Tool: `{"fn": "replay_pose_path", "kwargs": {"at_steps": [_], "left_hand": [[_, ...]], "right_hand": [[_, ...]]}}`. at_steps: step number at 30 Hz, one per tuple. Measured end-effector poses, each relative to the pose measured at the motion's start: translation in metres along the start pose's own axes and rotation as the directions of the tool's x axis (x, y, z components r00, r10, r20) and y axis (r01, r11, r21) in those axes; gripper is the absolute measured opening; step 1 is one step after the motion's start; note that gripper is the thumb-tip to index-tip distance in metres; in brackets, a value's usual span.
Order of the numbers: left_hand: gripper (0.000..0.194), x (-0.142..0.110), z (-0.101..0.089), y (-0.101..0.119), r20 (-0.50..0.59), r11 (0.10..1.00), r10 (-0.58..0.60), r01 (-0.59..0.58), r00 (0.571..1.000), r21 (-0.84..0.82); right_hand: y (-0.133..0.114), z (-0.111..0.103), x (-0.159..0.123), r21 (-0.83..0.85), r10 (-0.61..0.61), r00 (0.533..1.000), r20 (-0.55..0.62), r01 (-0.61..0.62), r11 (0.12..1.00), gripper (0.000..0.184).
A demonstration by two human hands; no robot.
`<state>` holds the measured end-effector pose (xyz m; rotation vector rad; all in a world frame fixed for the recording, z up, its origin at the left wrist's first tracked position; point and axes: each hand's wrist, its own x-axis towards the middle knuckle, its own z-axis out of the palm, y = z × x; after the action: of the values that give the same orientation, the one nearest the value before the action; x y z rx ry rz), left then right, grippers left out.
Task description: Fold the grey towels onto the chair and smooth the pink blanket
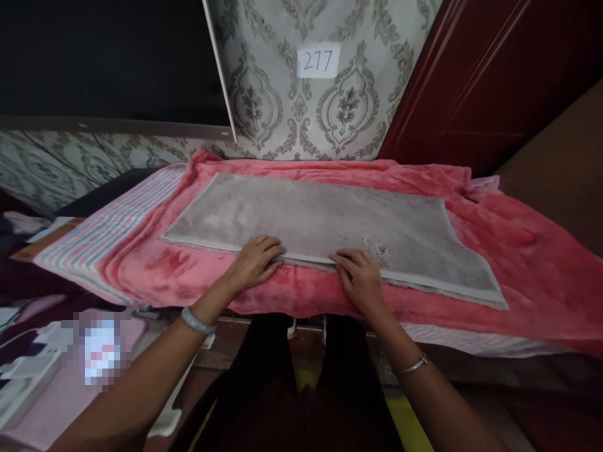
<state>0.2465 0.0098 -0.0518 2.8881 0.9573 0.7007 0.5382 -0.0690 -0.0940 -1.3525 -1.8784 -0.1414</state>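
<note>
**Figure.** In my remote head-camera view, grey-and-cream damask wallpaper point(348, 107) fills the background, beside a dark red panelled door point(471, 81) at right. A crumpled pink fleece blanket point(527, 251) covers a pink-and-white striped sheet point(108, 238). A rectangular grey plush mat point(301, 216) lies flat on the blanket, slightly askew. The left hand point(254, 263) and right hand point(360, 281) rest palm-down on the mat's near edge, both open, with fingers slightly curved; I cannot tell whether either grips it. A white paper label point(318, 60) on the wallpaper reads "277". A pale green bangle point(198, 321) circles the left wrist, and a thin silver bangle point(411, 365) the right.
</note>
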Motion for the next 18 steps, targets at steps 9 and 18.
{"fn": "replay_pose_path", "kwargs": {"at_steps": [9,18], "left_hand": [[0.024,0.001,0.0,0.0,-0.019,1.0,-0.001,0.001,1.0,0.011],[0.028,0.004,0.006,-0.013,-0.12,0.998,0.051,-0.047,0.992,0.035]], "right_hand": [[-0.002,0.0,0.001,-0.028,-0.018,0.999,0.038,0.019,0.999,0.031],[-0.007,-0.002,0.01,-0.047,-0.018,0.995,0.095,0.022,0.999,0.028]]}}
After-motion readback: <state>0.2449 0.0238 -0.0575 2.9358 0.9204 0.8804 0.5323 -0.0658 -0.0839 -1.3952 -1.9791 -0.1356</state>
